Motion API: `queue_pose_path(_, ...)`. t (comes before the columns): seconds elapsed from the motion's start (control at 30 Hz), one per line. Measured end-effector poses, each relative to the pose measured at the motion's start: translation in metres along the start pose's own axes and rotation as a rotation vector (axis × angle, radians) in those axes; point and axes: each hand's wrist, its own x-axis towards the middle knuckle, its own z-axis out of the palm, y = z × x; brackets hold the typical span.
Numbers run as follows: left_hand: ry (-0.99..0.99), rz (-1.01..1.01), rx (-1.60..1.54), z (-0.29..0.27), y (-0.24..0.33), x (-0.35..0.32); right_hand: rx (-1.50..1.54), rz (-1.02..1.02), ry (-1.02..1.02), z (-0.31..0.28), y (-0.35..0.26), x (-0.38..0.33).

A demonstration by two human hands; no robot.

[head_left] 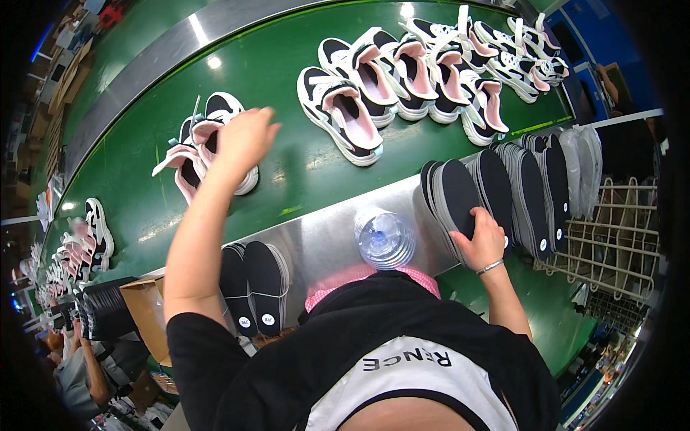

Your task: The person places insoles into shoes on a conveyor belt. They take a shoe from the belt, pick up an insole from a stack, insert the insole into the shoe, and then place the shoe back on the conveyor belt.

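My left hand [244,140] reaches out over the green conveyor belt [287,79] and rests on a pair of white, black and pink sneakers [201,144]; whether it grips one I cannot tell. My right hand [480,241] holds a black insole [458,194] at the near end of a row of upright black insoles [517,187] on the steel ledge [323,241]. Several more sneakers [402,79] of the same kind lie further along the belt to the right.
A clear plastic water bottle [384,241] stands on the ledge in front of me. Two stacks of black insoles [255,287] lie at the ledge's left end. More sneakers [86,241] sit far left. A white wire rack [611,237] stands right. Another person [86,373] works at lower left.
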Motion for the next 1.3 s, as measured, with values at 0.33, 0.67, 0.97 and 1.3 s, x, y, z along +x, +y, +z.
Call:
queue_pose_path(0.33,0.341,-0.172,-0.947,0.076,0.071,0.074,0.205,-0.481,0.216,-0.055,-0.03,0.029)
queue_pose_path(0.67,0.383,-0.294,-0.959,0.098,0.072,0.053,-0.458,-0.815,-0.239,0.003,-0.161,0.149)
queue_pose_path(0.97,0.401,-0.375,-0.976,0.101,0.083,0.044,-0.142,-0.683,-0.105,0.011,-0.15,0.136)
queue_pose_path(1.3,0.452,-0.086,-1.255,0.122,0.08,0.035,-0.408,-0.864,-0.102,0.005,-0.158,0.136)
